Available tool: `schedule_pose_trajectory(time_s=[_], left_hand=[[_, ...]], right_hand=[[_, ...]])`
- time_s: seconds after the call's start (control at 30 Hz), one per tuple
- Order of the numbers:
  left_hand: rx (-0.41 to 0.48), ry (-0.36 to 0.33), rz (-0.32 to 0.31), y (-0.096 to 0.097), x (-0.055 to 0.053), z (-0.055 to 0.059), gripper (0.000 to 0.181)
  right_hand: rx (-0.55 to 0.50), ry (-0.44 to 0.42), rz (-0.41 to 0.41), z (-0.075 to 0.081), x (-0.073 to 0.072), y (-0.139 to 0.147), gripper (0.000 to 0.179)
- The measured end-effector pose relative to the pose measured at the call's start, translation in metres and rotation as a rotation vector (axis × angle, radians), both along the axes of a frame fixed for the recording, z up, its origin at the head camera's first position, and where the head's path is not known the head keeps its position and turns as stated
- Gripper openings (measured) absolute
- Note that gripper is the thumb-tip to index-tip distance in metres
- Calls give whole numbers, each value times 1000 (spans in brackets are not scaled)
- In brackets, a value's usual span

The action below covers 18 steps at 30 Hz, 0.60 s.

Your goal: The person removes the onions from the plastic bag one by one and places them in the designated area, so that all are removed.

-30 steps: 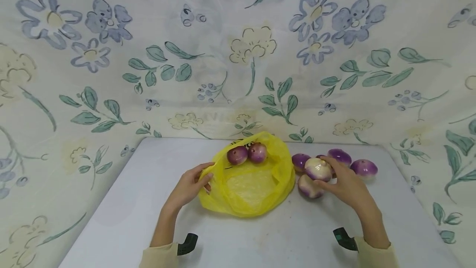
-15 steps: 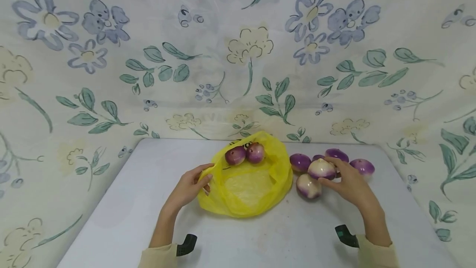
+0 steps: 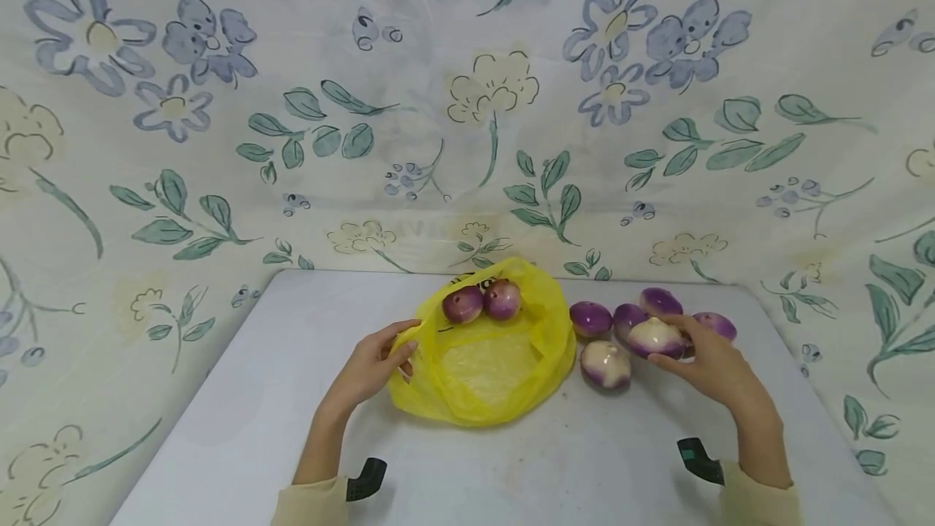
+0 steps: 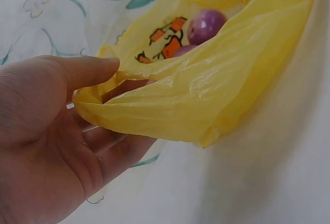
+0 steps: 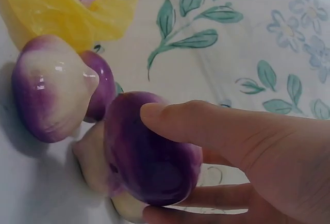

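Note:
My left hand (image 3: 371, 364) pinches the near-left rim of a yellow plastic bag (image 3: 482, 408), thumb on top and fingers beneath. The bag's mouth gapes, and two purple onions (image 3: 463, 305) lie at its far side. Over to the right, my right hand (image 3: 712, 364) holds a glossy purple-and-white onion (image 3: 655, 338) between thumb and fingers, its pale pointed end facing up in the head view. In the right wrist view the same onion (image 5: 152, 149) shows its dark purple underside. Beside it rests a paler onion (image 3: 605, 366).
Several more onions cluster behind my right hand, among them a purple onion (image 3: 590, 319) next to the bag and another onion (image 3: 661, 301) at the back. All stand on a white table (image 3: 219, 396), with a floral cloth (image 3: 438, 104) behind.
My right hand has shifted right with its onion, away from the paler one, uncovering more of a purple onion behind. My left hand has stayed at the bag's rim.

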<state>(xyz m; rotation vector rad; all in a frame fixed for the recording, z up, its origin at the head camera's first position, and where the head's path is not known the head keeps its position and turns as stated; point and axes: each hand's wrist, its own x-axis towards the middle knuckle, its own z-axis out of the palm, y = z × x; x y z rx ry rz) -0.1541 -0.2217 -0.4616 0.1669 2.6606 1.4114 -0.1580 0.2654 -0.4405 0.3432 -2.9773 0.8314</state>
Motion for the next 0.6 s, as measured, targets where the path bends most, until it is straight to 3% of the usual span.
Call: schedule_pose_trajectory(time_s=[0.2,0.6], left_hand=[[-6,-1,3,1,-1,-1,42],[-2,9,-5,2,1,2,42]], right_hand=[[-48,-56,48,-5,-1,6,72],[-48,-166,85,-19,-5,12,62]])
